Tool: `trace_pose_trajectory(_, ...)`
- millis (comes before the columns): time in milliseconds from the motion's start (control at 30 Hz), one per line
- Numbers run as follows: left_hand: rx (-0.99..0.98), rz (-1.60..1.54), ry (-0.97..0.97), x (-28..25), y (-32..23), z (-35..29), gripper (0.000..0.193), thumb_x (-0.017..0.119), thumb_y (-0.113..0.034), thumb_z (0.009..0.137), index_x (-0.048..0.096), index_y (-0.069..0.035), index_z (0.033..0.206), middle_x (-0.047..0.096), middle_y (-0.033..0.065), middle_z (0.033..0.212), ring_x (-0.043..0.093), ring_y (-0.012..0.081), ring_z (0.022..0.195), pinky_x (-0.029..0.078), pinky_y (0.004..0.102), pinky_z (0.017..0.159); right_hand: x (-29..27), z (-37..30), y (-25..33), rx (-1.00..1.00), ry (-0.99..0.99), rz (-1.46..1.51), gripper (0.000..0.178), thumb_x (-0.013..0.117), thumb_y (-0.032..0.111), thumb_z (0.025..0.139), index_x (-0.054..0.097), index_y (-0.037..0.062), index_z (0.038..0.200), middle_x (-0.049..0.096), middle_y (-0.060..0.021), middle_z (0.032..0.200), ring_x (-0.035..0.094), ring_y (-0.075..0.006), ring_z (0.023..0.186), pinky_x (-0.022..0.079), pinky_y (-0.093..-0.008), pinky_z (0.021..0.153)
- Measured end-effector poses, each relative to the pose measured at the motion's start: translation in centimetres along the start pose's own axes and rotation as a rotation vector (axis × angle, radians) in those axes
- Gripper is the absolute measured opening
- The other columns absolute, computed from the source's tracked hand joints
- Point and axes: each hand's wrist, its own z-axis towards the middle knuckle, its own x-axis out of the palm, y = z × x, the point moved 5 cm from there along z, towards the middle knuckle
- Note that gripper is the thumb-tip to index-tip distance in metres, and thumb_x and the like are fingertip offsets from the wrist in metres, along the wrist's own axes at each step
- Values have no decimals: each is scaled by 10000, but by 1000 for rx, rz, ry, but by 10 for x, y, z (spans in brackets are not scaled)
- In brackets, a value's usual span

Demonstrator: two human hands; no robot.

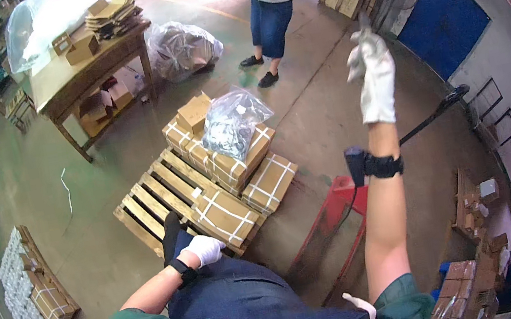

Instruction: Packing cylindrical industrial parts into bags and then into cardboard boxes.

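My right hand (372,70), in a white glove, is raised and stretched forward with its index finger extended; nothing shows in it. My left hand (205,249), also gloved, is low against my thigh near the pallet, its fingers mostly hidden. A wooden pallet (147,193) lies ahead of my feet, its left slats bare. One strapped carton (223,217) sits at its near right corner, with another strapped carton (271,182) behind it. Farther back are more strapped cartons (176,136), topped by a small brown box (195,113) and a clear plastic bag (234,123) of small items.
A red pallet jack (330,214) stands right of the pallet, its handle (435,112) reaching far right. A wooden table (56,92) holds boxes and flattened cardboard. Another person (272,3) stands beyond the cartons. A second loaded pallet (63,289) is at left, shelves (476,264) at right.
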Motion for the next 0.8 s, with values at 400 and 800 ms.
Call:
trace_pose_trajectory(400,96,70,32,-44,45,4,208,555,-253,775,659,-139,915,663,133,793,646,326,733,519,421,658,2,-269,-267,474,580,-714,276,503,335,910,608,80,930,562,-77,619,523,-191,508,429,-342,492)
trace_pose_trajectory(800,101,152,67,-25,117,198,197,566,-228,798,664,-106,918,658,154,733,645,329,687,517,427,632,-80,-555,-330,1574,162,-276,223,492,234,913,575,63,1027,575,-44,664,522,-128,539,429,-268,489)
